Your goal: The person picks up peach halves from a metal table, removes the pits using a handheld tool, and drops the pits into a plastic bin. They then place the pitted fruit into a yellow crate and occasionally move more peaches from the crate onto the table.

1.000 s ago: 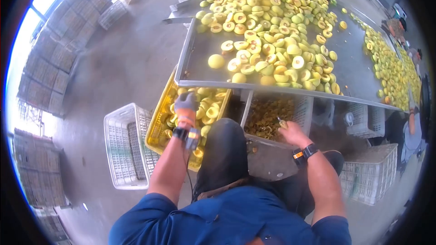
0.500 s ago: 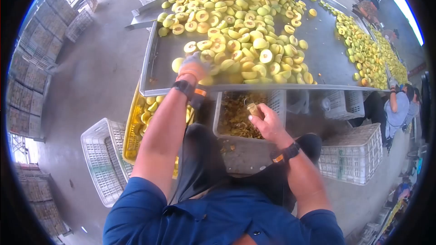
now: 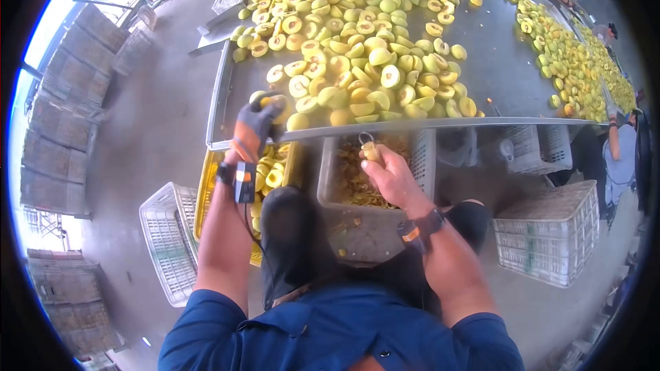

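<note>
So my gloved left hand (image 3: 257, 124) is clamped on a yellow-green fruit (image 3: 280, 111) at the table's (image 3: 502, 96) near corner, yellow crate (image 3: 206, 196) below. Table edge sits between the fruit pile (image 3: 375, 48) and my bare right hand (image 3: 393, 177), fingers closed round a loop-ended tool (image 3: 371, 150) above the scraps bin (image 3: 330, 192).

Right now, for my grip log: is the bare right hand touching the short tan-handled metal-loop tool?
Touching: the head view shows the bare right hand gripping the tan-handled metal-loop tool by its handle.

Stacked crates (image 3: 72, 117) stand at left, a grey-shirted person (image 3: 621, 161) at far right
</note>
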The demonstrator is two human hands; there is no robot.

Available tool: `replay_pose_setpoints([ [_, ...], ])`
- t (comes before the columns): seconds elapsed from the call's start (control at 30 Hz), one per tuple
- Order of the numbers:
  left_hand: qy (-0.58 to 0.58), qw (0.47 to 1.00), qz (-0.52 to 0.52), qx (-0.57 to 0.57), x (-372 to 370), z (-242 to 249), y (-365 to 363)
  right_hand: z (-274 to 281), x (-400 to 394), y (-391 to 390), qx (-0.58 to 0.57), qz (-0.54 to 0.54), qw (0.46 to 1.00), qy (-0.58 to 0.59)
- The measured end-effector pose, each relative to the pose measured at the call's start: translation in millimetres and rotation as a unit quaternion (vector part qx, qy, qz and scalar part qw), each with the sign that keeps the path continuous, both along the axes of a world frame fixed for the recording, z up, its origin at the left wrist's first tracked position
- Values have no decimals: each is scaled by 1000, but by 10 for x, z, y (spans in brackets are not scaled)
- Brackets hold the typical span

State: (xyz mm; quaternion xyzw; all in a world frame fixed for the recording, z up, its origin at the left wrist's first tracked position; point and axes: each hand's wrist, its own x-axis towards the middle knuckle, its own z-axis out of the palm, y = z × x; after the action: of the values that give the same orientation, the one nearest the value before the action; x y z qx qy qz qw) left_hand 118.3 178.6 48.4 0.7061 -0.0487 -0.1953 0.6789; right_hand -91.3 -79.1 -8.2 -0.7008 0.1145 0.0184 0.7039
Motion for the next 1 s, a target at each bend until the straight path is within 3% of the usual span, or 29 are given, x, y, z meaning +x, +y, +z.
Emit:
replay_pose_setpoints([
  [0.1,8,997,-65,-46,-418,-70,-141,76,-8,17,-17,15,1000,-12],
  [0.17,-10,994,-92,-53,-710,-10,-301,264,-83,34,17,31,998,44],
  [0.27,-10,991,-120,-64,-992,-5,-467,105,-152,107,-84,6,992,-95],
  [0.33,30,990,-110,-88,-1182,54,-599,125,-238,122,-152,-1,981,-117],
  [0.67,-104,973,-159,135,-1435,-3,-830,200,-453,60,-242,-31,958,-151],
  [0.87,-292,902,-186,258,-1427,5,-919,157,-498,125,-305,1,950,-58],
  [1.0,-308,874,-241,288,-1318,-69,-880,70,-498,103,-244,43,966,-72],
])
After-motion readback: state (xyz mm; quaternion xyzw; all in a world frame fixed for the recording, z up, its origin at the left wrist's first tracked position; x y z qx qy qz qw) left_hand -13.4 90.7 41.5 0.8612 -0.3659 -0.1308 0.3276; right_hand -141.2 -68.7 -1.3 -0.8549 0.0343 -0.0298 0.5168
